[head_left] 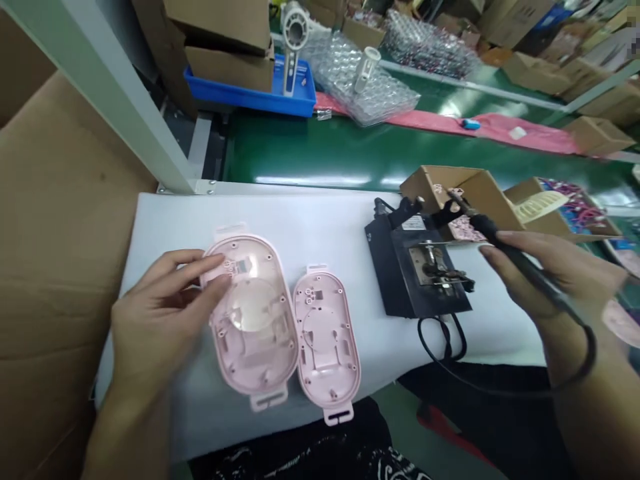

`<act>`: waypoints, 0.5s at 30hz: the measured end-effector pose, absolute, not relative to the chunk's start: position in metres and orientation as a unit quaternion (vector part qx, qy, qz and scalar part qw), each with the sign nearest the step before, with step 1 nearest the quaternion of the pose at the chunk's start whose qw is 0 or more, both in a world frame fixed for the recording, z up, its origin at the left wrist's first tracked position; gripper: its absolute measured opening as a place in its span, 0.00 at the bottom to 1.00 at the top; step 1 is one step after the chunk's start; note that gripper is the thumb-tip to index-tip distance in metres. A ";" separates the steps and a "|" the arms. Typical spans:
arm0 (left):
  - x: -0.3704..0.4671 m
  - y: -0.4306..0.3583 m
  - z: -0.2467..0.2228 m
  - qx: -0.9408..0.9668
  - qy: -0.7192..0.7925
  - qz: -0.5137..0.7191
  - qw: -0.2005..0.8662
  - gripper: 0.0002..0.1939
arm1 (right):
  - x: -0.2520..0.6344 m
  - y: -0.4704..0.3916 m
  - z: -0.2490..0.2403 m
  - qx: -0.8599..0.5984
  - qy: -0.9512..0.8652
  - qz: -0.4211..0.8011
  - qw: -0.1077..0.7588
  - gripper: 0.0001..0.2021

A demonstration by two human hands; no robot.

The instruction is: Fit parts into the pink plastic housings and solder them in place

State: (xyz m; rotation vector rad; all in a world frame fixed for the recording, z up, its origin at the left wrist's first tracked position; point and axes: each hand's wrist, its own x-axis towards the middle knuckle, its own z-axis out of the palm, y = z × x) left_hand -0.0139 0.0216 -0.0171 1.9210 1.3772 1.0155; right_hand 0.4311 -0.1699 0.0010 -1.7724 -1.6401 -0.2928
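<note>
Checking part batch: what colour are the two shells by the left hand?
Pale pink, both shells, in the head view.

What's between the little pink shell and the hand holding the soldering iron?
In the head view, a black stand sits on the white mat between the smaller pink shell and the right hand.

A white work surface (pixel 325 220) is lying across the foreground, bare toward its far edge. Behind it a green conveyor belt (pixel 310 153) is running left to right, overhead light glaring off it in white streaks. A pale grey metal post (pixel 105 87) is slanting down to the belt's near rail. Brown cardboard sheeting (pixel 55 220) is filling the left side. A blue plastic bin (pixel 250 97) is sitting under stacked cardboard boxes (pixel 225 40) at the far edge. Clear blister trays (pixel 360 80) are piling beside a pink sheet (pixel 450 123). More cartons (pixel 575 73) are crowding the right background
</note>
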 end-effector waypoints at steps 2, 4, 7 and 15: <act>-0.010 0.014 -0.008 0.723 0.495 0.366 0.313 0.13 | 0.447 -0.178 -0.004 -0.689 -0.657 -0.145 0.269 0.18; 0.003 0.001 -0.003 0.745 0.455 0.330 0.360 0.12 | 0.446 -0.177 -0.007 -0.675 -0.691 -0.098 0.237 0.14; 0.030 -0.020 -0.009 0.780 0.407 0.260 0.397 0.11 | 0.400 -0.167 -0.008 -0.654 -0.678 -0.026 0.336 0.09; 0.062 -0.037 -0.034 0.843 0.427 0.221 0.242 0.13 | 0.222 -0.178 -0.030 -0.635 -0.611 0.107 0.461 0.21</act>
